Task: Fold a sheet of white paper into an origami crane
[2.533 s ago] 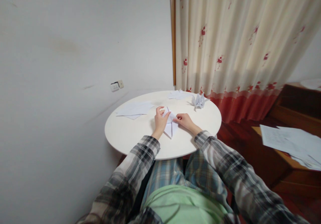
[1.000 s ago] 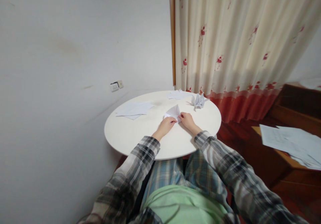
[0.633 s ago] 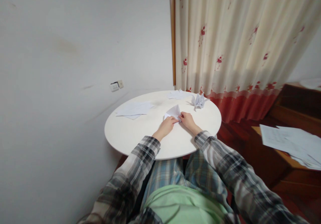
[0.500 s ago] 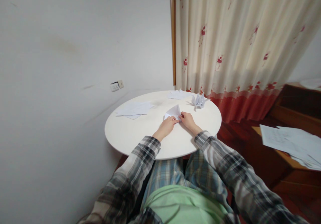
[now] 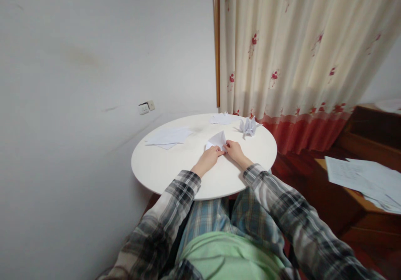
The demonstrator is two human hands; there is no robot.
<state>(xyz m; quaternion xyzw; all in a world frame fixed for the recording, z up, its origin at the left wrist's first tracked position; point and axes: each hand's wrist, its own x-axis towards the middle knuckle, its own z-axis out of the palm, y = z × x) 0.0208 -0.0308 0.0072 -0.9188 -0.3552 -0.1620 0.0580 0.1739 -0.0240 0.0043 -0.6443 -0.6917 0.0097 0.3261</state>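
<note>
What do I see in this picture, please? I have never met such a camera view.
There is no robot here: one camera, worn on a person's head, looks forward and down at what they do. At a round white table, the bare right hand pinches the edge of a folded white paper piece; the bare left hand touches its near edge, whether pinching or pressing I cannot tell. Flat white paper sheets lie further left. Near the table's far edge lie other thin white papers, and right of them a crumpled, spiky white paper shape.

Head cam looks fwd & down over white tbl [image 5: 175, 159].
</note>
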